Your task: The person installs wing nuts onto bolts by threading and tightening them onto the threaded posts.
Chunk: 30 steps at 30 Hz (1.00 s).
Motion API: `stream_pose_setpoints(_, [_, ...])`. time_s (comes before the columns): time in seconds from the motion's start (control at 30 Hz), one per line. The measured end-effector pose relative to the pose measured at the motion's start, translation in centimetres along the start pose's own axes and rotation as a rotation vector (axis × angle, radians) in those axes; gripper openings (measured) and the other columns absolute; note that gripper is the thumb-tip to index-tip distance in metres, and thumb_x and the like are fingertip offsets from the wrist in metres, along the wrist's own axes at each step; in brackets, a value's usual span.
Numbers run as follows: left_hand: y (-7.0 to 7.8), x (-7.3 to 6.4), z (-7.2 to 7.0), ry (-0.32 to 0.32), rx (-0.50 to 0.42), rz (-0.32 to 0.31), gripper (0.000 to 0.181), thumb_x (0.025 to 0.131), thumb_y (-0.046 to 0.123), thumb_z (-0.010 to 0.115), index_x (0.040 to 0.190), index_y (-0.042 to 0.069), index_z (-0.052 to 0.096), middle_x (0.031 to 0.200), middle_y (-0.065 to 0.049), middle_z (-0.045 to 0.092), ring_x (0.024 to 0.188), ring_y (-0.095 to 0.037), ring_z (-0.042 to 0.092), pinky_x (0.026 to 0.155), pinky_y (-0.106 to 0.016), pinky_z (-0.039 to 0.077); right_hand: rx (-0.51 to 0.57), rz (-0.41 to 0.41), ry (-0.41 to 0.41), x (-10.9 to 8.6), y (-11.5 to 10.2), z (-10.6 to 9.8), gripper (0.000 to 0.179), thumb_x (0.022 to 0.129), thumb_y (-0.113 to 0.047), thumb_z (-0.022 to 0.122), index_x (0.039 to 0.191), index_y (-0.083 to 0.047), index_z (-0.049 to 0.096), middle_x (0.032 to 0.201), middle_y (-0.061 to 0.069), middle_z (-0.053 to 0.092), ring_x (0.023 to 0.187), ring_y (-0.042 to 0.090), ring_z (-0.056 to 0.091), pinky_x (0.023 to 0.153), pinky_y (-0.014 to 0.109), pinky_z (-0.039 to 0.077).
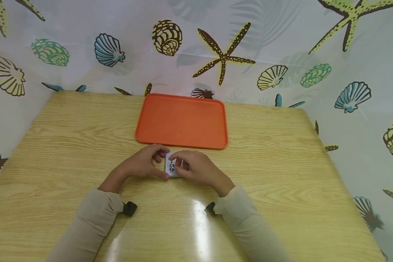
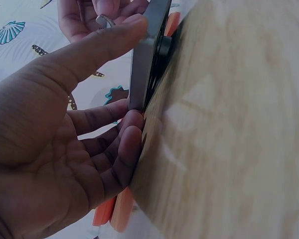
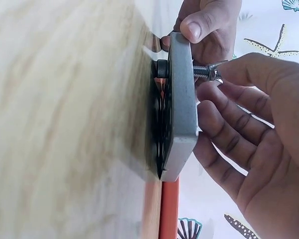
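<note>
A square grey metal plate (image 1: 168,170) lies flat on the table in front of me, a threaded bolt (image 3: 202,71) standing up through it. On the bolt's upper end sits a small silvery nut (image 1: 171,167) with a thin wing-like tab. Below the plate, a black round bolt head (image 3: 162,68) shows in the right wrist view. My left hand (image 1: 144,162) grips the plate's left side, thumb on the near edge and fingers along the far edge. From the right, my right hand (image 1: 196,167) pinches the nut between thumb and finger; its other fingers curl beside the plate.
An orange tray (image 1: 181,122) lies just beyond the hands on the wood-grain table (image 1: 268,174). Behind the table and at its sides hangs a white cloth (image 1: 134,22) printed with shells and starfish. Dark wrist-worn pieces (image 1: 130,208) stick out at both sleeves.
</note>
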<state>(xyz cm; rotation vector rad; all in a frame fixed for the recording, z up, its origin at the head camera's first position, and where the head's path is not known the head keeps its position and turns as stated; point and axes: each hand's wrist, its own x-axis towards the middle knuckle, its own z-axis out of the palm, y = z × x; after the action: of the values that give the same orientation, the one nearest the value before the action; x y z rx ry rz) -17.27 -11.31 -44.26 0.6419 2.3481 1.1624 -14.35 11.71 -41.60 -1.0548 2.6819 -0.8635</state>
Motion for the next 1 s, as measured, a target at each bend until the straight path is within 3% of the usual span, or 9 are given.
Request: stream_pose_setpoints(1.0, [0.05, 0.03, 0.13, 0.014, 0.012, 0.0, 0.079, 0.072, 0.029, 0.091, 0.135, 0.004, 0.051, 0.121, -0.01, 0.055, 0.105, -0.023, 0.052, 0.084, -0.033, 0.049, -0.018, 0.05, 0.036, -0.08, 0.25, -0.24, 0.007, 0.093, -0.013, 0.066, 0.099, -0.013, 0.071, 0.094, -0.001, 0.073, 0.081, 0.009, 0.063, 0.073, 0.02, 0.048])
